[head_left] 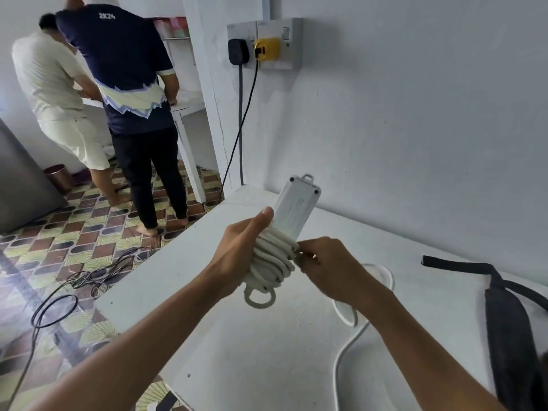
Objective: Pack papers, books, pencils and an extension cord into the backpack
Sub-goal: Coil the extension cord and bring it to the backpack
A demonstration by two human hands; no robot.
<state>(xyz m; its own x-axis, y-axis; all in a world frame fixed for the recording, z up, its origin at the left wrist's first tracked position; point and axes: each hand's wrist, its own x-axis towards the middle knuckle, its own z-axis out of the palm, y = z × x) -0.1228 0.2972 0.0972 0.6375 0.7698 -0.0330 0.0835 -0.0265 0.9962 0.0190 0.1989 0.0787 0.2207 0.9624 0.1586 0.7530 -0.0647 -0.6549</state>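
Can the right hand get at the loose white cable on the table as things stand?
Probably yes: the loose cable lies on the table just under the right hand, with nothing between, though its fingers are busy at the coil.

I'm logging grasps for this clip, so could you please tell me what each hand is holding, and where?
The left hand grips the extension cord around its coiled middle; the right hand pinches the cable at the coil's edge.

You have: white table (207, 307); wall socket (264, 43) with black plug (237, 51) and yellow adapter (267, 48); two bystanders (118, 84); floor cables (89, 280).
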